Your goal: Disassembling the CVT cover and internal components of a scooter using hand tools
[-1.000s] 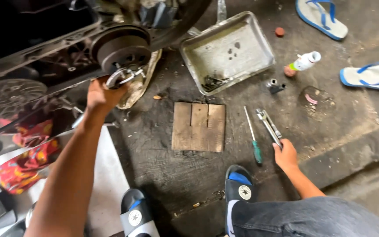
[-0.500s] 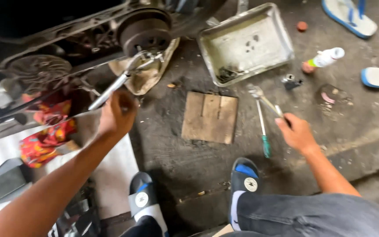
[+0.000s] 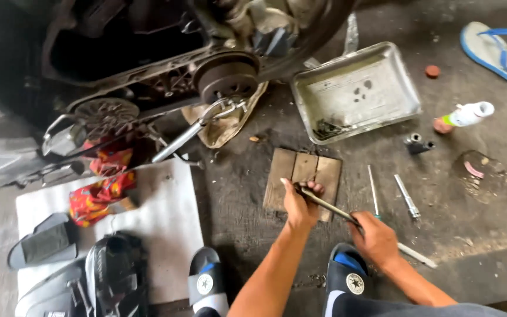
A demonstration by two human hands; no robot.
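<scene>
Head view, scene: I look down on a grimy concrete floor, a scooter's open drive casing at upper left, a steel tray at upper right.
Left hand: my left hand is curled shut around the upper end of a long metal tool, over a small wooden board.
Right hand: my right hand is closed around the same tool lower down its shaft.
Where it is: the tool spans both hands, just above the floor, in front of my sandalled foot.
Axis: its long axis runs diagonally, upper end toward the board, far end trailing down to the right.
Handling, by my judgement: stiff steel, fairly heavy, probably greasy; best gripped on the shaft with two hands set apart.
Nearby: a screwdriver and a socket wrench lie just right of the board.
</scene>
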